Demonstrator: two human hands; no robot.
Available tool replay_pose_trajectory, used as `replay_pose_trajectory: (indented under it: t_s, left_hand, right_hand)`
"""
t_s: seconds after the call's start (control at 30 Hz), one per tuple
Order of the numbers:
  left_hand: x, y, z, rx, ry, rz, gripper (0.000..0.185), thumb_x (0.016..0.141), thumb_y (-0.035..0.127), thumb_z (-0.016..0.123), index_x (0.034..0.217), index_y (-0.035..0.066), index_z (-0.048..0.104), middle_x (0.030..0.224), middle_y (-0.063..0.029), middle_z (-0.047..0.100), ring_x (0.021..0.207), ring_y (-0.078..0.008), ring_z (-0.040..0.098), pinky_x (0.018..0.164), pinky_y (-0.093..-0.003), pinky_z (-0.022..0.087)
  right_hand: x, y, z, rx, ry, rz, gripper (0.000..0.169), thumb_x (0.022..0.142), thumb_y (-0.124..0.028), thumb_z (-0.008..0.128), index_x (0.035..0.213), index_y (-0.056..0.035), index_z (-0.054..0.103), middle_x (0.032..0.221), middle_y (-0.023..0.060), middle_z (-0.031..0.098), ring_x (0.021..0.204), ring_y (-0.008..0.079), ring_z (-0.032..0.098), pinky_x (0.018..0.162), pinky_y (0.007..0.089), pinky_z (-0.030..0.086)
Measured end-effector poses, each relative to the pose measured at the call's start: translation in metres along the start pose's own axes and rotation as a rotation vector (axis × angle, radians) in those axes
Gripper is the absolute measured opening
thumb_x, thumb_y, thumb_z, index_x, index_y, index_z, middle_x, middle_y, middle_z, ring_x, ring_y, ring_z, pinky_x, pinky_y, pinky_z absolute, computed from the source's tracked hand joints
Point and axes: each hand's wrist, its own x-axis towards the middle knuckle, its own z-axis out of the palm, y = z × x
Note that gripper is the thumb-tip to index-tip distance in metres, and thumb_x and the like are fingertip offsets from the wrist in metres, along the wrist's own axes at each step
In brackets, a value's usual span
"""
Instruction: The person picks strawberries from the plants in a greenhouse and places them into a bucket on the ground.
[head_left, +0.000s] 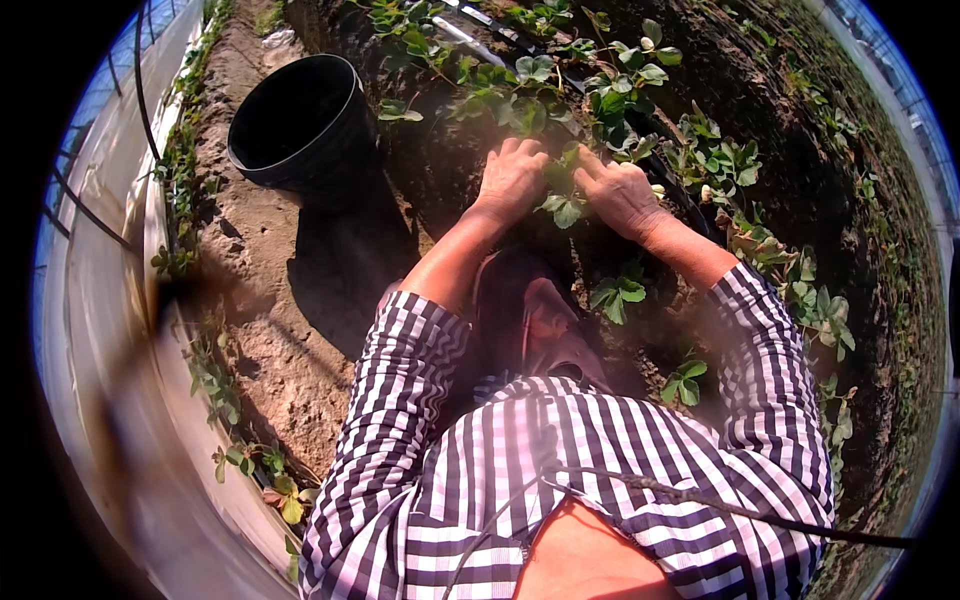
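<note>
My left hand (516, 178) is at a strawberry plant on the dark soil bed, its fingers bent down and their tips hidden. My right hand (621, 193) faces it from the other side, thumb and fingers curled against the foliage. Between the two hands stand green strawberry leaves (564, 211), partly blurred. Whether either hand grips a stem is not visible. Just beyond the right hand grows a leafy strawberry plant (616, 101). A pale flower or fruit (658, 191) shows beside the right wrist.
A black plastic bucket (319, 161) stands on the bare dirt path (262, 300) to the left. Dark drip tubing (679, 191) runs along the bed among more strawberry plants (716, 157). Plastic sheeting (97, 300) and thin hoops line the far left. A dark cord (720, 514) crosses my checked shirt.
</note>
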Motion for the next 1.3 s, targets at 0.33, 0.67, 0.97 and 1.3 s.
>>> replay_pose_trajectory:
  t_s: [0.33, 0.67, 0.97, 1.3]
  left_hand:
    - [0.003, 0.003, 0.000, 0.048, 0.025, 0.016, 0.017, 0.072, 0.009, 0.059, 0.089, 0.009, 0.063, 0.111, -0.0050, 0.058, 0.108, -0.0266, 0.049, 0.085, -0.0426, 0.040]
    - [0.012, 0.017, -0.010, 0.038, -0.049, 0.208, 0.037, 0.072, 0.007, 0.057, 0.109, 0.013, 0.059, 0.108, -0.0031, 0.057, 0.101, -0.0225, 0.052, 0.086, -0.0393, 0.040]
    - [0.012, 0.002, 0.012, -0.046, -0.094, 0.180, 0.016, 0.072, 0.011, 0.058, 0.087, 0.010, 0.061, 0.093, -0.0055, 0.057, 0.090, -0.0259, 0.052, 0.075, -0.0381, 0.045]
    - [-0.007, 0.026, 0.002, 0.160, -0.083, 0.279, 0.017, 0.075, 0.012, 0.053, 0.087, 0.007, 0.064, 0.098, -0.0076, 0.060, 0.099, -0.0243, 0.053, 0.078, -0.0357, 0.042]
  right_hand:
    - [-0.005, -0.024, 0.003, 0.032, -0.419, 0.114, 0.013, 0.072, -0.014, 0.056, 0.070, -0.0078, 0.068, 0.076, 0.0123, 0.065, 0.071, 0.0266, 0.066, 0.058, 0.0364, 0.051]
    - [-0.009, 0.005, -0.005, 0.139, -0.290, 0.065, 0.011, 0.071, -0.013, 0.057, 0.065, -0.0096, 0.065, 0.067, 0.0094, 0.065, 0.065, 0.0252, 0.065, 0.053, 0.0357, 0.049]
    - [-0.016, 0.017, -0.027, 0.123, -0.397, 0.105, 0.017, 0.076, -0.014, 0.055, 0.091, -0.0078, 0.061, 0.081, 0.0076, 0.060, 0.073, 0.0259, 0.063, 0.057, 0.0379, 0.050]
    - [0.032, 0.044, 0.023, -0.101, -0.318, -0.098, 0.011, 0.079, -0.015, 0.053, 0.084, -0.0100, 0.061, 0.081, 0.0081, 0.059, 0.077, 0.0241, 0.061, 0.065, 0.0362, 0.048]
